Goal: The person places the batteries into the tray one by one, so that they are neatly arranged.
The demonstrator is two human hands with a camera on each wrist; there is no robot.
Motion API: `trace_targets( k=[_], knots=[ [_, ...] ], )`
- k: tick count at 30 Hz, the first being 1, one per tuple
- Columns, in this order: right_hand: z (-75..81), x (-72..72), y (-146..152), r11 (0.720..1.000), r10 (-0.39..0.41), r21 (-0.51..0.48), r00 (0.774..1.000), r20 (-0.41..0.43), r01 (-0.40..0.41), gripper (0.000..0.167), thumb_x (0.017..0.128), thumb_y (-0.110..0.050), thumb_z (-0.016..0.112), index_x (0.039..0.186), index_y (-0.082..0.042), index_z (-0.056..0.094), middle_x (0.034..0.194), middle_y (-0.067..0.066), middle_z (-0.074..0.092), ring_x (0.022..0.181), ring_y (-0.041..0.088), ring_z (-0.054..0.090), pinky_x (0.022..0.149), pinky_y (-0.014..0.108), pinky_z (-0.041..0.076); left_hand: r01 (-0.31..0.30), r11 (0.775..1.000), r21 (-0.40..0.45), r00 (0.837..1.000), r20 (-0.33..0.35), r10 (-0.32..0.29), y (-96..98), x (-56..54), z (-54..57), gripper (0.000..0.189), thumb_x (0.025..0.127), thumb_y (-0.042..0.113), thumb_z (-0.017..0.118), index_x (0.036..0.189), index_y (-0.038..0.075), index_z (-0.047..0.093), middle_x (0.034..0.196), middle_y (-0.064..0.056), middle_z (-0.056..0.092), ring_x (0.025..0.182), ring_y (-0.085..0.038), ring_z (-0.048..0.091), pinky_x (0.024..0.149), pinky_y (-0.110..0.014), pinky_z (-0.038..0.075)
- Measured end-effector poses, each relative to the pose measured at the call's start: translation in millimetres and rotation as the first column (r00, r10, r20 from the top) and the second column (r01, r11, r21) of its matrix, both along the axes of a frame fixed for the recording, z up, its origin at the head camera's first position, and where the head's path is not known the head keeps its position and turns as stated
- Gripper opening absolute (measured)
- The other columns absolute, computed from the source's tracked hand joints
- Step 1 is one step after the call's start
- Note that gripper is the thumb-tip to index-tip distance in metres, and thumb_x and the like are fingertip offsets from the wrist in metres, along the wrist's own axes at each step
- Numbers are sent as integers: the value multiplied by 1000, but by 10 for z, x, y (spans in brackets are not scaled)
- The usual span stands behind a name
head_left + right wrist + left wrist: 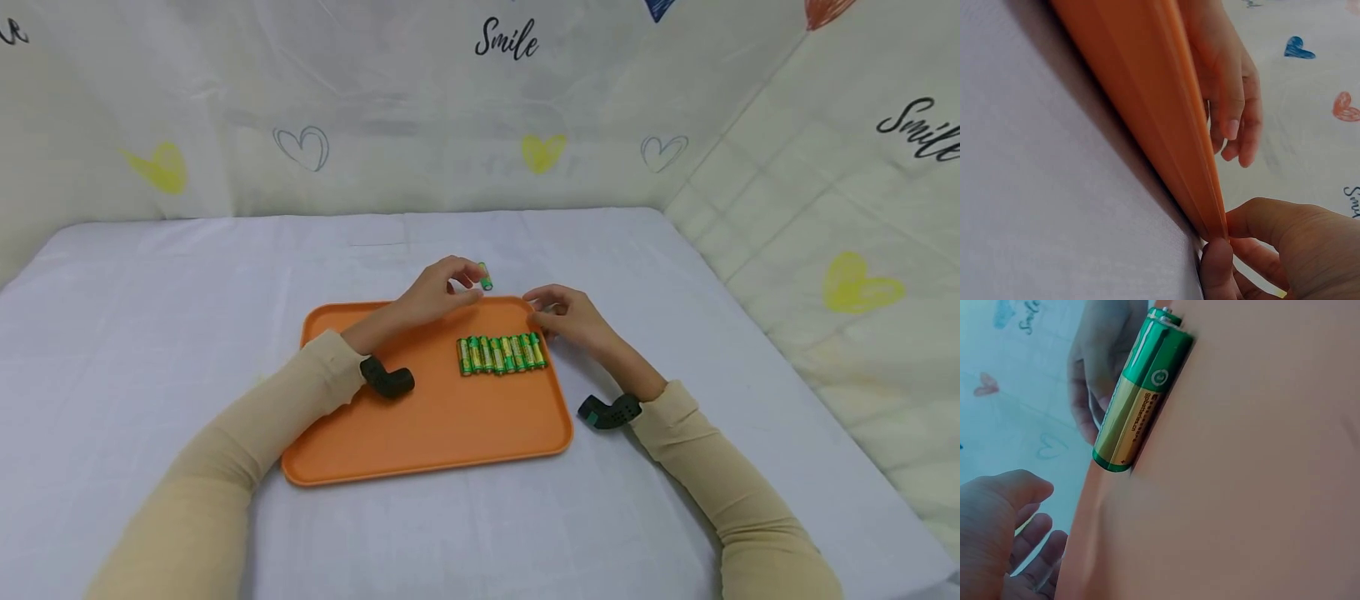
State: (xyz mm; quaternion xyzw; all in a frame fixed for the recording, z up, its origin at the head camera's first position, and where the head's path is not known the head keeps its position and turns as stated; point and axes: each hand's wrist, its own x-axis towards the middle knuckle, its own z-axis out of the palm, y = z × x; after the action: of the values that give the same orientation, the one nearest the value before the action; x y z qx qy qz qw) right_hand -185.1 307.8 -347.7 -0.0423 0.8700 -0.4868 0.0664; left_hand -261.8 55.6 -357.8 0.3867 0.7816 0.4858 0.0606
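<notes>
My left hand (442, 292) reaches over the far edge of the orange tray (420, 425). Its fingers are loosely bent, thumb apart from them. Right at its fingertips, beyond the rim, is a single green battery (486, 277); in the left wrist view nothing shows between thumb and fingers of the left hand (1007, 531). At the tray's far right corner, my right hand (573, 317) pinches the rim, as the thumb and forefinger of the right hand (1285, 244) show in the right wrist view. Several green and gold batteries (501, 354) lie side by side on the tray.
A white cloth (652, 517) covers the table under the tray. Behind it hangs a pale backdrop (420, 108) printed with hearts and words. Black devices (387, 379) are worn at both wrists, the left one over the tray.
</notes>
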Motion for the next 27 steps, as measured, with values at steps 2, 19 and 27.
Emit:
trace_targets(
  k=[2, 19, 27],
  knots=[
    [8, 3, -4, 1000, 2, -1, 1000, 0, -2, 35, 94, -14, 63, 127, -3, 59, 109, 16, 58, 70, 10, 55, 61, 23, 49, 3, 1000, -3, 1000, 14, -3, 19, -23, -1, 38, 96, 13, 63, 130, -1, 55, 122, -16, 54, 107, -27, 55, 88, -37, 48],
    [25, -11, -20, 1000, -1, -1, 1000, -4, 1, 36, 94, -13, 63, 127, -2, 59, 110, 17, 59, 71, 9, 55, 61, 22, 49, -115, 985, -129, 992, 43, 122, 228, -213, -15, 55, 91, 15, 69, 139, 0, 46, 131, -21, 41, 116, -33, 48, 100, -41, 43],
    [8, -11, -12, 1000, -7, 1, 1000, 6, 7, 35, 94, -13, 63, 127, -2, 60, 108, 16, 58, 69, 10, 55, 61, 22, 49, -152, 969, -195, 983, 73, 169, 264, -265, -23, 63, 89, 19, 72, 141, -1, 42, 129, -20, 45, 112, -30, 47, 99, -38, 43]
  ],
)
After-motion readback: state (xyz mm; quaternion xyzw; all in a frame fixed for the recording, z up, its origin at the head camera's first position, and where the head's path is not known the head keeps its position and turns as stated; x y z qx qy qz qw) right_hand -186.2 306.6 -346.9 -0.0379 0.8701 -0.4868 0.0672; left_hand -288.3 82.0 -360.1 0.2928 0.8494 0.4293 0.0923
